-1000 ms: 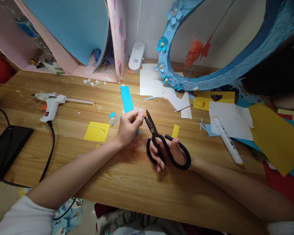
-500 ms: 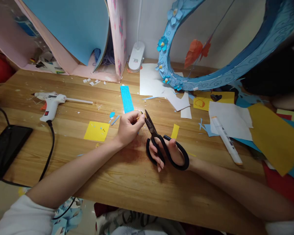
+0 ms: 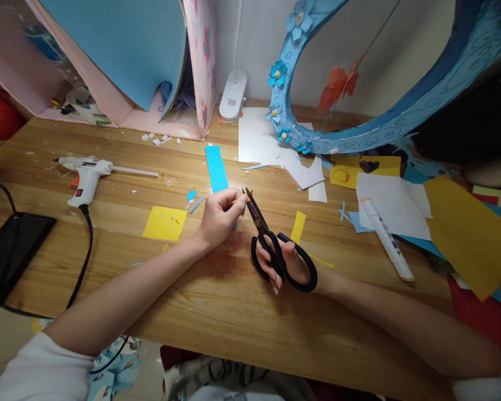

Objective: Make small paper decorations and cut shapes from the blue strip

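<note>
My left hand (image 3: 221, 217) is pinched at the middle of the desk, its fingertips on a tiny yellow-orange piece, mostly hidden. Black-handled scissors (image 3: 262, 220) are in my right hand (image 3: 281, 257), with fingers and thumb through the loops. The blade tips are slightly apart, right beside my left fingertips. A blue paper strip (image 3: 216, 168) with drawn outlines lies just beyond my left hand. One yellow paper square (image 3: 165, 224) rests to the left, and a small yellow strip (image 3: 298, 226) lies near my right hand.
A white glue gun (image 3: 87, 177) lies at the left, its cable running to the front edge. A round blue frame (image 3: 275, 100) with paper flowers stands at the back. Paper sheets and a white marker (image 3: 386, 239) lie at the right. A pink shelf (image 3: 204, 72) stands back left.
The scissor blades have closed slightly, and the handles have drawn a little closer together. My left hand has barely moved.
</note>
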The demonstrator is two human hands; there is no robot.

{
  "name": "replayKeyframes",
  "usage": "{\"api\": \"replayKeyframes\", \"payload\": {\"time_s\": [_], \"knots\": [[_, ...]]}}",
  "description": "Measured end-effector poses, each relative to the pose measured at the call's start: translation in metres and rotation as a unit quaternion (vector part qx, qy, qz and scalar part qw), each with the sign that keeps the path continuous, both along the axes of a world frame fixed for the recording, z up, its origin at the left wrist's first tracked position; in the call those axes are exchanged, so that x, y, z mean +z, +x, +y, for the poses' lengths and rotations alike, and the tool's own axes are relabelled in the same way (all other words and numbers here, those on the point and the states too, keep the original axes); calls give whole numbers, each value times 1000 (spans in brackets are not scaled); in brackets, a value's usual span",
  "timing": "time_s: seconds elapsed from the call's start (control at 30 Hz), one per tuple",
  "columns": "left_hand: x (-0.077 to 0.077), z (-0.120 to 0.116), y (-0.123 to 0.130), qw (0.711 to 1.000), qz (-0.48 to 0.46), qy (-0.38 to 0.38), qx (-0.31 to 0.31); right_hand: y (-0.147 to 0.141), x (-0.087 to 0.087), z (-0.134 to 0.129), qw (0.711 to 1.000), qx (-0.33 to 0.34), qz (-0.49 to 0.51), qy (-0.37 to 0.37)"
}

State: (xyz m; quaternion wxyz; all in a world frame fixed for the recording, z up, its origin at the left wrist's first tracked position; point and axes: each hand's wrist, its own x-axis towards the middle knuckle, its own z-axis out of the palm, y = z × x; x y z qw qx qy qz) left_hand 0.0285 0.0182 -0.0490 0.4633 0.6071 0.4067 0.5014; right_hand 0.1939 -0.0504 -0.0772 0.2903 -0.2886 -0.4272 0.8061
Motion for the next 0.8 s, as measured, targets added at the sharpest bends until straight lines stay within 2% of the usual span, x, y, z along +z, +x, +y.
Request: {"api": "replayKeyframes", "payload": {"time_s": [0.23,0.53,0.8], "knots": [[0,1,-1,999,-30,-15,-24,-1,1,0,1000,2,20,-12],[1,1,0,1000,-25,-14,3,-5,20,5,999,5,40,-13],[6,0,1,1000,-2,-7,3,-4,16,4,999,9,31,-15]]}}
